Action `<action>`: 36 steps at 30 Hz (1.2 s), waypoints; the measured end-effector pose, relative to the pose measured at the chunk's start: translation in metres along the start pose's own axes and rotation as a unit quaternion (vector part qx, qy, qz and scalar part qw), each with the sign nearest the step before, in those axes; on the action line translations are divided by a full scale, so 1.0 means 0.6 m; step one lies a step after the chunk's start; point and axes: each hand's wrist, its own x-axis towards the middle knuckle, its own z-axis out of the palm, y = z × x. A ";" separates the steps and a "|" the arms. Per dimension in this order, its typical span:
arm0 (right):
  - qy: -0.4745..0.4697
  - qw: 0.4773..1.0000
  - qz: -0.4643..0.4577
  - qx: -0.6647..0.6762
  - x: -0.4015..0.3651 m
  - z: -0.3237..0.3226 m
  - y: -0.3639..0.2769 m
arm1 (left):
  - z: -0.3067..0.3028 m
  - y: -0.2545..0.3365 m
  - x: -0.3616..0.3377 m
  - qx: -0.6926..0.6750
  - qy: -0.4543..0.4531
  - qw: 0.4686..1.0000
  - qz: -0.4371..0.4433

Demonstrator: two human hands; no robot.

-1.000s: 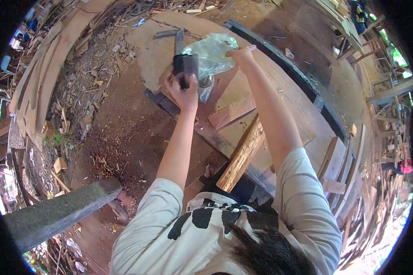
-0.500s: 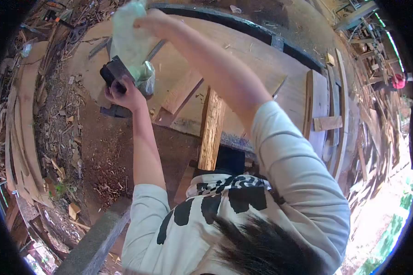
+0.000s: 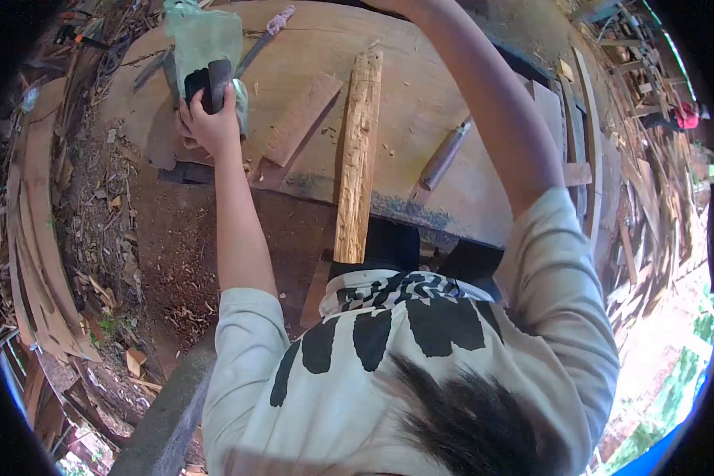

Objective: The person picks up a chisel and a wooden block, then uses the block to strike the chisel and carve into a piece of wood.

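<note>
Holding dark block (image 3: pixel 220 79) clamped in left hand (image 3: pixel 209 128), by green plastic bag (image 3: pixel 207 36) near left edge of tabletop (image 3: pixel 420 87). Can't tell grip of right hand (image 3: pixel 390 3), cropped at frame top.

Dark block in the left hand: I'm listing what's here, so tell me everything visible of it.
The dark block shows two parts side by side: a grey-brown piece, longest up the view, and, to its left in view, a black part. Its material can't be told. The left hand holds it from the near side, thumb by the grey-brown piece, fingers by the black one. It overlaps the green bag in view; whether they touch is unclear.
</note>
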 end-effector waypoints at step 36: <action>0.059 0.573 0.721 0.386 -0.712 -0.364 -0.401 | -0.093 0.260 -0.409 0.031 -0.364 0.856 0.365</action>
